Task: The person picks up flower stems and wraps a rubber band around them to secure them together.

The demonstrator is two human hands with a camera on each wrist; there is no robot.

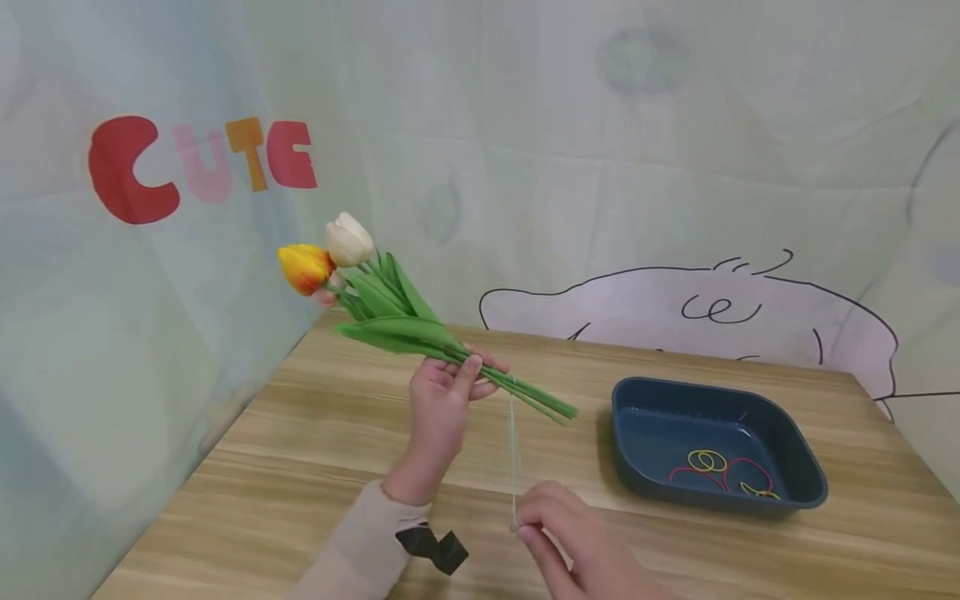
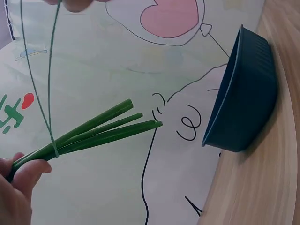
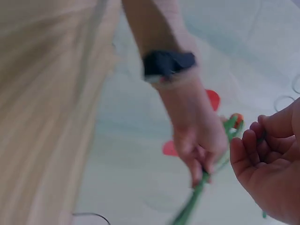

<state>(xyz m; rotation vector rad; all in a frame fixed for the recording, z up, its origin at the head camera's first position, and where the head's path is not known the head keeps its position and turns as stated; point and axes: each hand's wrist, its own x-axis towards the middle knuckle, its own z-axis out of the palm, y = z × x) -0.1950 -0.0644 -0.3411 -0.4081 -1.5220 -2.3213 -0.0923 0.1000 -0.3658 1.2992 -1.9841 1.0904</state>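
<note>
My left hand (image 1: 441,398) grips a bunch of artificial tulips by its green stems (image 1: 542,400), holding it above the table at a slant. The heads point to the upper left: a white tulip (image 1: 348,240), a yellow-orange tulip (image 1: 304,268) and a pink one mostly hidden behind them. Around the stems, just past the left thumb, loops a thin pale green rubber band (image 2: 49,89). Below the bunch, my right hand (image 1: 583,542) pinches the band's other end between thumb and fingers, so two strands stretch taut. In the right wrist view, the curled fingers (image 3: 251,150) hide most of the pinch.
On the right of the wooden table (image 1: 300,467) stands a dark blue tray (image 1: 652,492). Several yellow and red rubber bands (image 1: 707,461) lie in it. A printed cloth backdrop (image 1: 465,167) rises behind the table and along its left side.
</note>
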